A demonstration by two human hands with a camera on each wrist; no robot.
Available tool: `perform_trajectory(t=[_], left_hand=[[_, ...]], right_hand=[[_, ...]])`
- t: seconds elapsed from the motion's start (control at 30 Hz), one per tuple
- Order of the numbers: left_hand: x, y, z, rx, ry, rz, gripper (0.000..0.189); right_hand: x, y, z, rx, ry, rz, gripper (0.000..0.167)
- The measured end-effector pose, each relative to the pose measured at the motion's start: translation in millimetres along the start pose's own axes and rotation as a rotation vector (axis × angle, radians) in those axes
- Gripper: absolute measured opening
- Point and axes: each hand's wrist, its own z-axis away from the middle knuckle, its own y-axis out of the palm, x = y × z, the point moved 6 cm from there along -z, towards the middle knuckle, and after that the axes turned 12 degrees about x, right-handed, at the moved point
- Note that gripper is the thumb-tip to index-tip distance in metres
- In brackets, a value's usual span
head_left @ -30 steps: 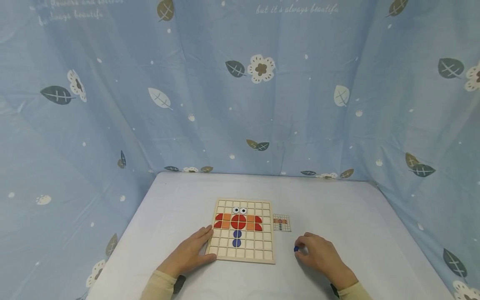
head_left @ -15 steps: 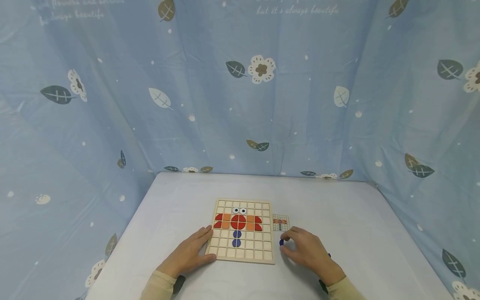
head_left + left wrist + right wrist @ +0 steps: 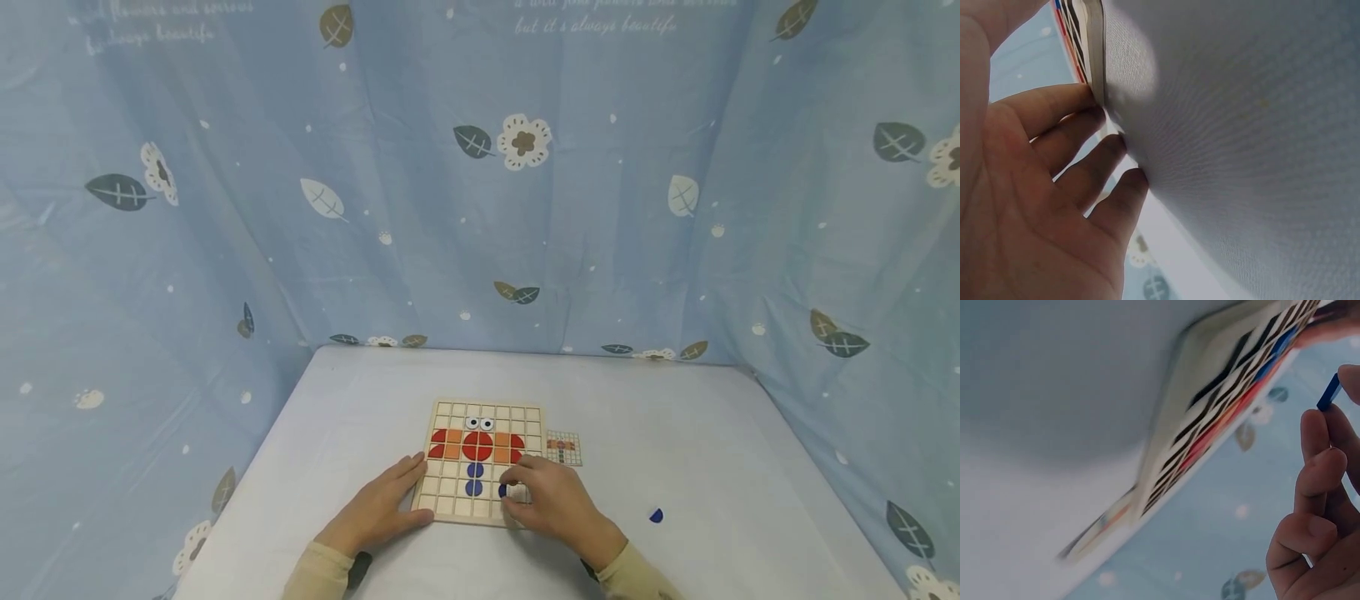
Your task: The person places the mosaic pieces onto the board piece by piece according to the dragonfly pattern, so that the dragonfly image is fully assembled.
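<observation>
A wooden grid board (image 3: 447, 506) lies on the table, with red, orange, blue and eye-marked pieces set in its squares. My left hand (image 3: 378, 508) rests at the board's left edge, fingers and thumb spread along it; the left wrist view shows the fingertips (image 3: 1096, 106) touching the rim. Between thumb and fingertip my right hand (image 3: 555, 502) pinches a small blue piece (image 3: 1329, 392) above the board's lower right part. Two blue rounds (image 3: 474, 479) sit one below the other beneath the red circle (image 3: 477, 446).
A small pattern card (image 3: 564, 448) lies against the board's right side, showing a similar picture. One loose blue half-round piece (image 3: 656, 516) is on the white table (image 3: 675, 433) to the right. A blue patterned curtain (image 3: 465, 208) surrounds the table.
My right hand has moved left from the bare table to over the board, carrying the blue piece. The loose blue half-round has come into view behind it. My left hand has stayed put.
</observation>
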Motion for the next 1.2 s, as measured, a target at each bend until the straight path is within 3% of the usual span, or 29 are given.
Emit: perform_trajectory(t=[0.23,0.6,1.2], left_hand=[[1.5,-0.2,0.7,0.014,-0.002,0.018,0.088],[1.6,1.0,-0.8,-0.011,0.041,0.002,0.088],[4.5,2.2,-2.2,0.010,-0.019,0.005,0.086]], right_hand=[[24,21,-21.4,0.053,-0.038,-0.028,0.018],[37,40,-34.2,0.218,0.045,-0.009,0.015],[35,42,-36.1,0.220,0.035,0.004,0.013]])
